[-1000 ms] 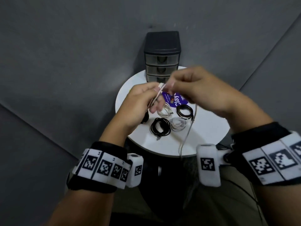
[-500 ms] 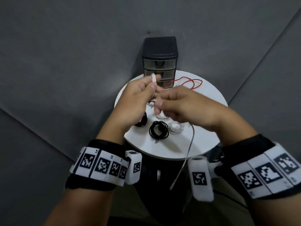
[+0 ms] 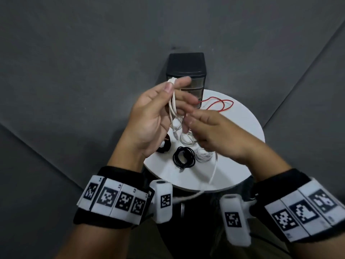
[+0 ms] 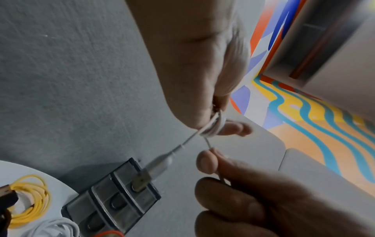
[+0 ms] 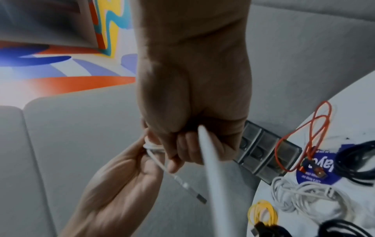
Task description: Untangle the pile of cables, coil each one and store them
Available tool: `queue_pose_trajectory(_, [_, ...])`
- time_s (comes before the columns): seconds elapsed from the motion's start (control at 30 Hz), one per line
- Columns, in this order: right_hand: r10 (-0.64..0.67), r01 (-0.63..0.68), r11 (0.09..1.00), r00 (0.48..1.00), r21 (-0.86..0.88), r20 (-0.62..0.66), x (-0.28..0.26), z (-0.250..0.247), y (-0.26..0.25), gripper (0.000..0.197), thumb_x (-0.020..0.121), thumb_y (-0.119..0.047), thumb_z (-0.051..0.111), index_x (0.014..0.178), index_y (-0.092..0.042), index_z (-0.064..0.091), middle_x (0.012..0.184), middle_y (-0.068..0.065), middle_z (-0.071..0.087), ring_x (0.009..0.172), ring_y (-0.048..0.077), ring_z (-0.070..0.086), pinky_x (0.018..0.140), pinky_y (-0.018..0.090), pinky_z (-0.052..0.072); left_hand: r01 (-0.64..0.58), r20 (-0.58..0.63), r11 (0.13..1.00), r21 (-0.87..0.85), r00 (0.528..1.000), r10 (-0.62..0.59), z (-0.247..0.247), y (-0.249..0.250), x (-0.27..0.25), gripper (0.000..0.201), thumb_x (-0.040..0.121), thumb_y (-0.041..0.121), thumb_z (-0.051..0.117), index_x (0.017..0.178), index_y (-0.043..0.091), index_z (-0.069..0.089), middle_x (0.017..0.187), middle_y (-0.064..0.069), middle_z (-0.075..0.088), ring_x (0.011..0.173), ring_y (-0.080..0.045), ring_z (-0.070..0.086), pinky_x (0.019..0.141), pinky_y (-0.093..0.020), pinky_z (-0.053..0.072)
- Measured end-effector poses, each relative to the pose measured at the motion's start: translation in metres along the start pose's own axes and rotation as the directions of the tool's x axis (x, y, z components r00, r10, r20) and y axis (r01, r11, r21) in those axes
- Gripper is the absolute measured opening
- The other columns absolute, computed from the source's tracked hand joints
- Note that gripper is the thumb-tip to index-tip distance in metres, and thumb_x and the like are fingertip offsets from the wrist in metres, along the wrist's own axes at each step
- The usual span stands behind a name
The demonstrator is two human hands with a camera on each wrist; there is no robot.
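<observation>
The white cable (image 3: 173, 101) hangs looped above the tabletop (image 3: 242, 139), pinched by the left hand (image 3: 149, 116); the right hand (image 3: 214, 135) grips its tail. Only the wrist views show a yellow coil (image 4: 30, 200).

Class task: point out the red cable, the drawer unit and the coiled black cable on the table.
red cable (image 3: 222, 105), head view, on its loop.
drawer unit (image 3: 185, 62), head view, on its dark top.
coiled black cable (image 3: 183, 157), head view, on the coil's ring.
</observation>
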State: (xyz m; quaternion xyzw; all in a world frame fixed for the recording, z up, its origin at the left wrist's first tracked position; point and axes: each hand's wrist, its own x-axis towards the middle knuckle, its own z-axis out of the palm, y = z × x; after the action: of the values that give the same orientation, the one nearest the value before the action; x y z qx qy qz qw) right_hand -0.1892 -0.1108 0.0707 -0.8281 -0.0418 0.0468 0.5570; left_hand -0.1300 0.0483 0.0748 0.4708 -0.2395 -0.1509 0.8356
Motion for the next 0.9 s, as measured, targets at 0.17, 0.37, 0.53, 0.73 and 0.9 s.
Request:
queue_pose_trajectory(0.17, [-0.024,0.066,0.977,0.978,-0.201,0.205,-0.003,0.013,-0.003,0.027,0.108,-0.019,0.044,0.091,-0.005,0.061,0.051,-0.016,0.039,0.046,0.004,0.034,0.046,0.013,0.030,-0.032,-0.162,0.980,0.198,0.985,0.065,-0.012,-0.005,0.009,0.034,0.110,0.016,0.039,0.135,-0.003,0.052,0.106,-0.010,0.078,0.101,-0.020,0.074,0.082,-0.023,0.055])
queue_pose_trajectory(0.37, [-0.167,0.189,0.932,0.981,-0.309,0.098,0.007,-0.006,-0.025,0.026,0.105,-0.013,0.051,0.089,-0.001,0.067,0.058,-0.021,0.056,0.050,-0.003,0.047,0.053,0.009,0.035,0.048,-0.092,0.834,0.549,0.996,0.004,-0.021,-0.014,0.005,0.024,0.110,0.014,0.040,0.117,0.016,0.063,0.084,-0.004,0.074,0.071,-0.014,0.068,0.075,-0.031,0.055])
queue_pose_trajectory(0.53, [-0.222,0.217,0.923,0.975,-0.319,0.019,0.012,-0.021,-0.024,0.020,0.100,-0.023,0.063,0.085,-0.011,0.068,0.067,-0.007,0.063,0.060,0.008,0.045,0.059,0.027,0.038,0.114,0.000,0.783,0.612,0.990,-0.144,-0.018,-0.011,0.003,0.041,0.107,0.019,0.042,0.069,0.012,0.056,0.053,-0.006,0.053,0.046,-0.016,0.039,0.053,-0.029,0.034])
queue_pose_trajectory(0.73, [-0.274,0.265,0.936,0.962,-0.232,-0.007,0.010,-0.027,-0.018,0.017,0.093,-0.025,0.072,0.086,-0.011,0.065,0.058,0.006,0.044,0.054,0.014,0.039,0.054,0.034,0.034,0.145,0.184,0.879,0.454,0.950,-0.251,-0.021,-0.016,-0.006,0.063,0.103,0.037,0.038,0.081,-0.012,0.071,0.037,-0.001,0.033,0.045,-0.022,0.025,0.056,-0.032,0.025])
queue_pose_trajectory(0.9, [-0.268,0.256,0.946,0.963,-0.200,-0.038,0.008,-0.027,-0.002,0.013,0.102,-0.020,0.059,0.095,-0.009,0.061,0.069,0.016,0.047,0.059,0.013,0.039,0.055,0.026,0.035,0.188,0.136,0.945,0.268,0.964,-0.230,-0.024,-0.016,-0.004,0.045,0.103,0.029,0.047,0.078,-0.001,0.071,0.038,0.002,0.029,0.037,-0.009,0.018,0.042,-0.020,0.019])
